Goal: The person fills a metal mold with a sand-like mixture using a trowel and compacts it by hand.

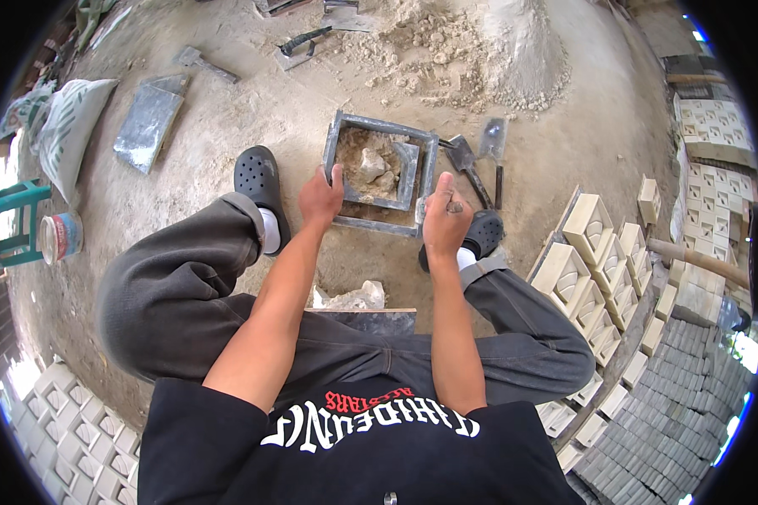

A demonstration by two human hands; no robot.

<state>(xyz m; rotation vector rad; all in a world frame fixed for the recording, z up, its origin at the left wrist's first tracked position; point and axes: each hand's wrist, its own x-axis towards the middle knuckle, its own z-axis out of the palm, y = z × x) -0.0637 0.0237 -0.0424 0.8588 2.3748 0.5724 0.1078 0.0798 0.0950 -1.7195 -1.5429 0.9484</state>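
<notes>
A square grey mould frame (pixel 387 125) lies on the ground between my feet, with a smaller grey L-shaped piece (pixel 408 172) inside it. Pale lumps (pixel 374 165) and loose sandy material fill part of the inside. My left hand (pixel 321 199) is closed around the frame's left side, thumb along the bar. On the opposite side my right hand (pixel 446 219) is closed at the right bar, thumb up; its fingers are partly hidden. Just right of the frame lies a small dark trowel (pixel 460 155), and beside it a flat grey blade (pixel 493 138).
A heap of pale powder (pixel 522 59) rises at the far side. Moulded cream blocks (pixel 594 252) stand in rows at right. At left are a flat grey plate (pixel 150 122), a white sack (pixel 72 135), a green stool (pixel 13 223) and a bucket (pixel 61 236).
</notes>
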